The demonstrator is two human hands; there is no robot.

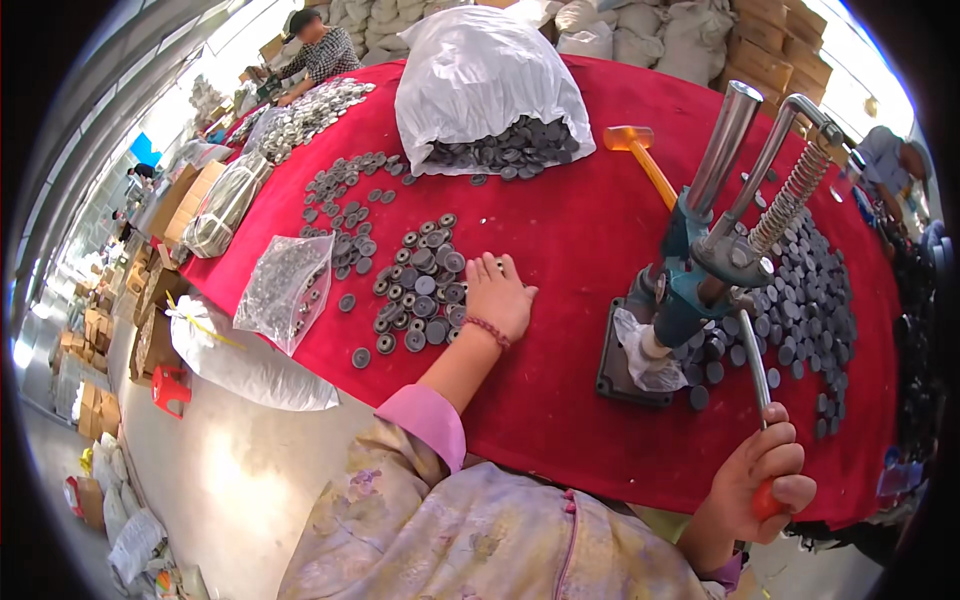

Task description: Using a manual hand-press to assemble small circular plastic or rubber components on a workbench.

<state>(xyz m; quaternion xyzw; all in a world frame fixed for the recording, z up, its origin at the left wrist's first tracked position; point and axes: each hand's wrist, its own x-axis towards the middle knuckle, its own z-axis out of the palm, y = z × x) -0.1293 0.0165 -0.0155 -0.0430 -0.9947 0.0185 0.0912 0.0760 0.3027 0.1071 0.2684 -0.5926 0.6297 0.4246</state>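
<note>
My left hand, palm down with its fingers stretched out, lies on the red cloth at the right edge of a pile of round grey caps. Some pieces in that pile show a ring with a metal centre. Whatever is under the fingertips is mostly hidden. On the right, my right hand is closed around the red-ended lever of a green hand press. A spring and a steel column rise from the press. White plastic is wrapped about its lower part.
Many grey caps lie right of the press. An orange mallet rests behind it. A large white sack spills dark caps. A clear bag of small parts lies left. Another person works at the far left.
</note>
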